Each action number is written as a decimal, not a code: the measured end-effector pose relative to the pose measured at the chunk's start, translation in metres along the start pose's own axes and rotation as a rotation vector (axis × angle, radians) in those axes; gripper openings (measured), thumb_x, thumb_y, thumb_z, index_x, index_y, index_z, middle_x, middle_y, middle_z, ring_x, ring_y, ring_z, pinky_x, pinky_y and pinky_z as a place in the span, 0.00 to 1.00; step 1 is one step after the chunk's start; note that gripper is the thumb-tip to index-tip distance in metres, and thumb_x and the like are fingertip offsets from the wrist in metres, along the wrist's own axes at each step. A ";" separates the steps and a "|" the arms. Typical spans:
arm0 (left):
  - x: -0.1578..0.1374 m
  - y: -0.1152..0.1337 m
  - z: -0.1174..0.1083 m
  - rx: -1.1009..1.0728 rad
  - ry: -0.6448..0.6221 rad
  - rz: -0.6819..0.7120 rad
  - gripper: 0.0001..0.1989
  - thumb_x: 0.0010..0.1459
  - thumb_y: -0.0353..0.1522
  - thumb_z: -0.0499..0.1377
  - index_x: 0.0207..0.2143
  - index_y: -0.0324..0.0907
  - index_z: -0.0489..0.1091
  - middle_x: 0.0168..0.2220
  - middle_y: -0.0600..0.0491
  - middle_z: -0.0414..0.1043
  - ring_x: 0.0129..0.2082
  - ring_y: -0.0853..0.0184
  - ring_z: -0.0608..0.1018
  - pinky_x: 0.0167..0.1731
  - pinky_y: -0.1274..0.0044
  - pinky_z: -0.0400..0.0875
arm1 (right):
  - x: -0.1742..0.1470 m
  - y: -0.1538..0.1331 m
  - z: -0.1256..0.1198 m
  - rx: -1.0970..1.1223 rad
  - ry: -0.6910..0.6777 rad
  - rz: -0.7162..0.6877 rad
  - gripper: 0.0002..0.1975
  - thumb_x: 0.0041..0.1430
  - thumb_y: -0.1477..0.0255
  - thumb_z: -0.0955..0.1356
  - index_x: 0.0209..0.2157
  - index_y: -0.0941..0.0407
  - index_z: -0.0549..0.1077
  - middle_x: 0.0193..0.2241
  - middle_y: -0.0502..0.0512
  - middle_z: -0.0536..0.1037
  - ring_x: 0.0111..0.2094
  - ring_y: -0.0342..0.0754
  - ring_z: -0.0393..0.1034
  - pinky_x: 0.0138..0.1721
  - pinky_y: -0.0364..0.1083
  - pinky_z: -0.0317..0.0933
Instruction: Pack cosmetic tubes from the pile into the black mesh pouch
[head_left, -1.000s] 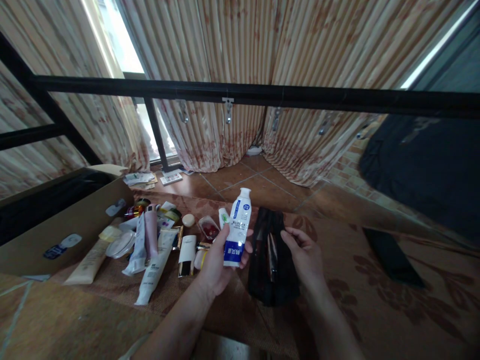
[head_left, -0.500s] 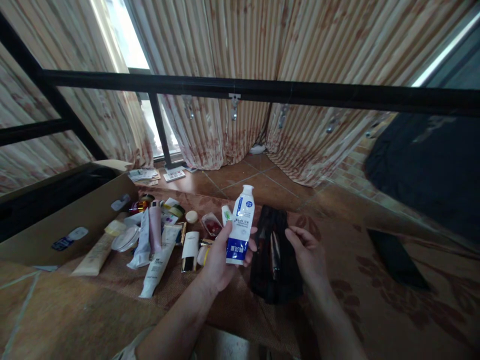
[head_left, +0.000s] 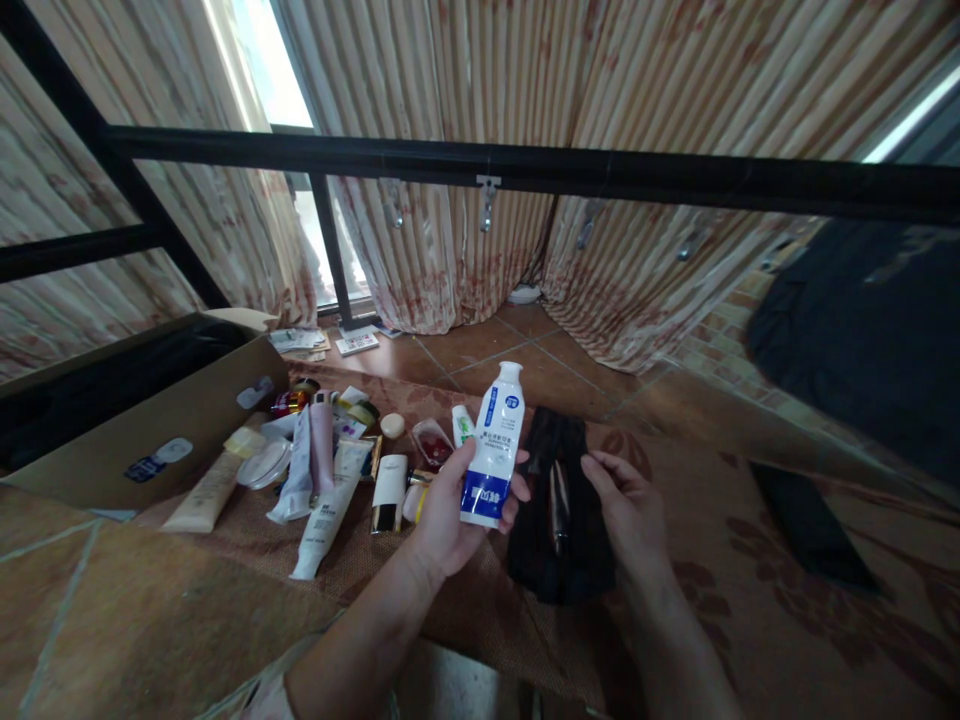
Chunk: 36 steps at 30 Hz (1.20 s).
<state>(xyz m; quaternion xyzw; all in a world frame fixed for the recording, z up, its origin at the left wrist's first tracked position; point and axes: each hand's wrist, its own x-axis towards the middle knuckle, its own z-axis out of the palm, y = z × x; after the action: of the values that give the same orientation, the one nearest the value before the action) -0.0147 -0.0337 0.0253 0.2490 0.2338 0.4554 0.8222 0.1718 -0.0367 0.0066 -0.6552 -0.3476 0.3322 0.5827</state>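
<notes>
A white-and-blue squeeze tube [head_left: 495, 440] is held upright, cap up, in my left hand [head_left: 450, 520], with the fingers wrapped around its lower half. My right hand [head_left: 628, 500] is closed in a pinch at the right edge of a black mesh pouch [head_left: 532, 560]. Through the pouch's long opening shows a shiny brownish item [head_left: 559, 505], its kind unclear. Just behind the left hand are a small white-and-green tube [head_left: 463, 422] and a clear case with red contents [head_left: 432, 443], both partly covered.
Left of my hands lie several cosmetics: a white tube [head_left: 330, 515], a pink bottle [head_left: 322, 450], a white-and-gold bottle [head_left: 390, 495], a beige tube [head_left: 202, 498]. A cardboard box [head_left: 217, 420] stands farther left. A dark flat object [head_left: 814, 525] lies right. A black rail [head_left: 637, 170] crosses ahead.
The whole scene has shifted slightly right and a little up in view as the camera turned. Both hands keep their holds on the tube and the pouch.
</notes>
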 end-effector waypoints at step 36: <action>0.001 -0.002 -0.001 0.057 0.075 -0.033 0.27 0.61 0.47 0.48 0.38 0.31 0.74 0.26 0.46 0.73 0.19 0.70 0.70 0.18 0.80 0.62 | 0.001 0.003 0.000 -0.001 -0.006 -0.009 0.19 0.43 0.59 0.73 0.34 0.58 0.78 0.28 0.55 0.80 0.30 0.51 0.74 0.32 0.47 0.66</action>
<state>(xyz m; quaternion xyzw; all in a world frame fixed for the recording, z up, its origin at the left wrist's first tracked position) -0.0135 -0.0335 0.0231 0.2510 0.2814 0.4441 0.8128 0.1725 -0.0358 0.0040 -0.6529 -0.3526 0.3312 0.5828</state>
